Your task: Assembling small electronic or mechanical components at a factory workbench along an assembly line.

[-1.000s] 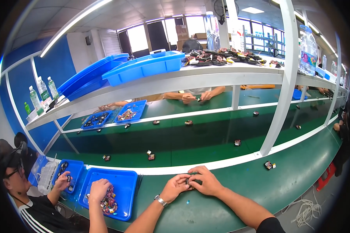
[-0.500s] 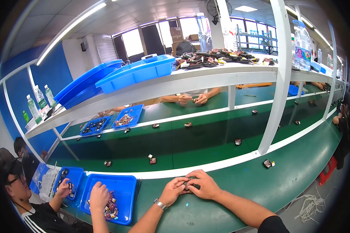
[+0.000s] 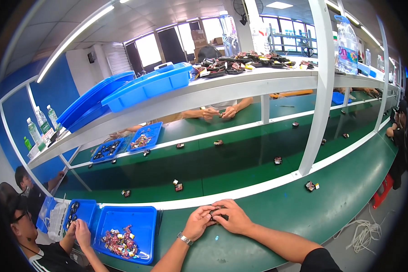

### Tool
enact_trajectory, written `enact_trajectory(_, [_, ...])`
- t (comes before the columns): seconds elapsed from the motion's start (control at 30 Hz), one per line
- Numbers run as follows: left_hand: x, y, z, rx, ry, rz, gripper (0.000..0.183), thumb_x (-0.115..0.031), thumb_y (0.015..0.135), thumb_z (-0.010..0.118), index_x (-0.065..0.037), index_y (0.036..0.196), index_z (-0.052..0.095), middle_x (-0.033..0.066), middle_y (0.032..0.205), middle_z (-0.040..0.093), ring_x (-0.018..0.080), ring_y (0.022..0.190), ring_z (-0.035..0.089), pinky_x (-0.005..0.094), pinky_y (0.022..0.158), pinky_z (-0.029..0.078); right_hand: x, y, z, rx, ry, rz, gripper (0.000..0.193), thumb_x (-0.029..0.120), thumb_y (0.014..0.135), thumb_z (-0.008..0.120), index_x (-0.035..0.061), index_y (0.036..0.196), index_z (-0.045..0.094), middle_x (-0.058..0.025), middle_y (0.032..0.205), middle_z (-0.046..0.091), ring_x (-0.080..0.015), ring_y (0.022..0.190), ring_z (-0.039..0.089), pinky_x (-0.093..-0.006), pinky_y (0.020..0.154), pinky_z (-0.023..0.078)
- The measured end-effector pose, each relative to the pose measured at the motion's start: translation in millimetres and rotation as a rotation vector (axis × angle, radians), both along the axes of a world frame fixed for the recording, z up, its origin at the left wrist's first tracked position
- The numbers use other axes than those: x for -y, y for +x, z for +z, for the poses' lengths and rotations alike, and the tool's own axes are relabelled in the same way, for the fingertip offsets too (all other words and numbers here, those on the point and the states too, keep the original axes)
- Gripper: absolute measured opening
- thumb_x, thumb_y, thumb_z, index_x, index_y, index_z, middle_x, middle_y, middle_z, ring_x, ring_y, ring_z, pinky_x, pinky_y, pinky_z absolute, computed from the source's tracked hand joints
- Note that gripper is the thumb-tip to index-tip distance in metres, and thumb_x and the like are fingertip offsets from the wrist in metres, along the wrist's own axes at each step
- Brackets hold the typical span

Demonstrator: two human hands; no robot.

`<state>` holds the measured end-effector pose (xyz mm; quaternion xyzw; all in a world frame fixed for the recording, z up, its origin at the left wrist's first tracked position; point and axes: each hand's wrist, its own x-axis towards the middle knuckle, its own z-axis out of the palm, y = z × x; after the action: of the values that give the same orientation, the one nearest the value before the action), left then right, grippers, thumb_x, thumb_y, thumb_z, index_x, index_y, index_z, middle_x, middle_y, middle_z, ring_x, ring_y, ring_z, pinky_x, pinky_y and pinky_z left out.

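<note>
Over the green worktop [image 3: 276, 213], both my hands close around one small black part [image 3: 220, 218], its details mostly covered by my fingers. My left hand [image 3: 199, 223], with a metal watch at the wrist, pinches it from the left. From the right and above, my right hand [image 3: 235, 218] grips the same part. A tiny light-blue scrap [image 3: 216, 238] lies on the worktop just below my hands. Left of them stands a blue tray [image 3: 152, 226] with a heap of small red, white and yellow pieces [image 3: 120, 242].
A co-worker [image 3: 45, 254] sits at the left beside a smaller blue tray [image 3: 89, 209] of black parts. Small assemblies [image 3: 179, 187] lie scattered on the dark green strip beyond a white rail [image 3: 240, 196]. A white post [image 3: 315, 104] carries a shelf with trays, bottles and piled black parts.
The co-worker's reaching hand has left the tray of red pieces and met their other hand. My fingers have shifted slightly, showing more of the black part. The view has turned a little.
</note>
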<state>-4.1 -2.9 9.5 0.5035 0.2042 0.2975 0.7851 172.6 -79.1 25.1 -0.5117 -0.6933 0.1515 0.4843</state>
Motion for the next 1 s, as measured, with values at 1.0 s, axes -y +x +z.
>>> enact_trajectory(1.0, [1, 0, -5, 0.070, 0.057, 0.031, 0.024, -0.002, 0.098, 0.046, -0.001, 0.121, 0.048, 0.0182, 0.138, 0.050, 0.0228, 0.119, 0.056, 0.0385, 0.099, 0.049, 1, -8, -1, -0.025, 0.089, -0.060, 0.017, 0.012, 0.080, 0.071, 0.0107, 0.097, 0.073, -0.0046, 0.129, 0.058, -0.0287, 0.120, 0.050, -0.0395, 0.100, 0.043])
